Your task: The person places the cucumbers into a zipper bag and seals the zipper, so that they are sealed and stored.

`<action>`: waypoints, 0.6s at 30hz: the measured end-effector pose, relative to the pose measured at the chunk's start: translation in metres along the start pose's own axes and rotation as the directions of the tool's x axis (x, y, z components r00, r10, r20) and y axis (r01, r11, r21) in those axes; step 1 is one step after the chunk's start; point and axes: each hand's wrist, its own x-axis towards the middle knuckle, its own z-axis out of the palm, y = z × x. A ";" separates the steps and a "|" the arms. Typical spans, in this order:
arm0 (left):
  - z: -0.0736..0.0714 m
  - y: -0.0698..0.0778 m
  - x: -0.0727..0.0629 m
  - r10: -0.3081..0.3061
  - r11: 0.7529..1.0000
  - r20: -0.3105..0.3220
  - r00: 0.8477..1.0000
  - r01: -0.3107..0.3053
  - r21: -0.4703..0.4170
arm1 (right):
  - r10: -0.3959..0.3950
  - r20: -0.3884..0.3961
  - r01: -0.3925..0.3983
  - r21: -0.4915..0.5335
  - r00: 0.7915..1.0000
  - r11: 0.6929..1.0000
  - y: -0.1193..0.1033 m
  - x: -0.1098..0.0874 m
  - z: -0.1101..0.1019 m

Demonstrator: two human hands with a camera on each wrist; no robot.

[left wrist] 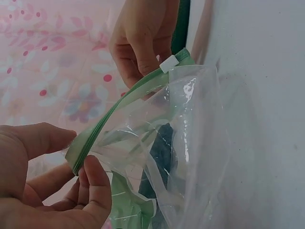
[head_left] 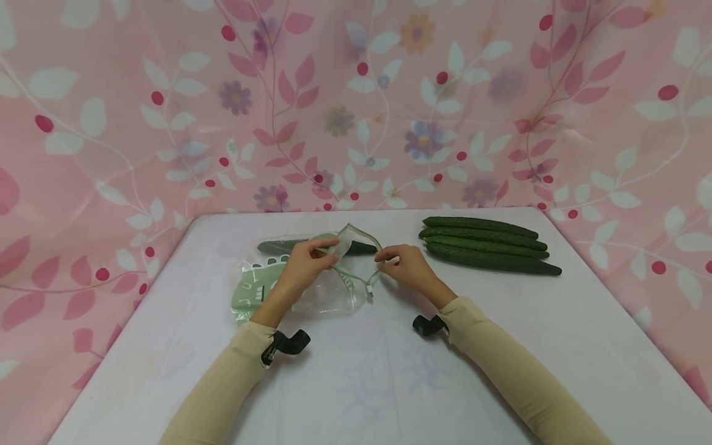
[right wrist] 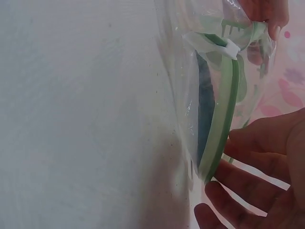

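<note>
A clear zip bag (head_left: pixel 334 301) with a green dinosaur-like print (head_left: pixel 253 289) lies on the left of the table. Inside it is a dark green cucumber (head_left: pixel 275 247), seen through the plastic. My left hand (head_left: pixel 303 266) pinches the green zip edge (left wrist: pixel 86 145) of the mouth between thumb and fingers. At the mouth's right side, my right hand (head_left: pixel 411 269) holds the green strip (right wrist: pixel 223 124) between thumb and fingertips. The mouth gapes between both hands. A white slider (left wrist: pixel 169 64) sits near one end of the zip.
Several cucumbers (head_left: pixel 489 244) lie side by side at the back right of the white-covered table (head_left: pixel 384 383). Behind the table hangs a pink floral curtain (head_left: pixel 356 123). A black wrist mount (head_left: pixel 292 342) sticks out from each sleeve.
</note>
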 end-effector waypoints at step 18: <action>-0.002 0.002 0.000 0.009 0.994 0.040 0.999 -0.005 -0.108 | -0.002 -0.012 0.002 0.003 1.000 1.000 -0.001 -0.015 -0.025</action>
